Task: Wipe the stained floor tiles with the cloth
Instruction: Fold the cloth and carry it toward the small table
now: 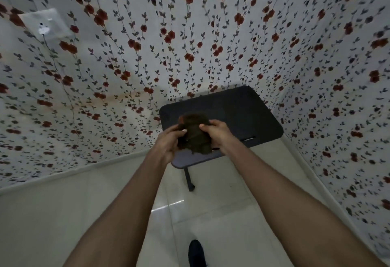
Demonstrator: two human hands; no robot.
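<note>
A dark brownish-green cloth (195, 135), bunched up, is held in front of me with both hands above a small black table. My left hand (168, 140) grips its left side, thumb on top. My right hand (217, 133) grips its right side. Both arms stretch forward from the bottom of the view. Pale glossy floor tiles (84, 203) lie below; no stain stands out on them from here.
A small black table (242, 114) on a thin dark leg (188, 179) stands in the corner. Flowered wallpaper covers the walls on the left, ahead and right. A white wall socket (46, 25) sits at upper left. A dark shoe (196, 253) shows at the bottom.
</note>
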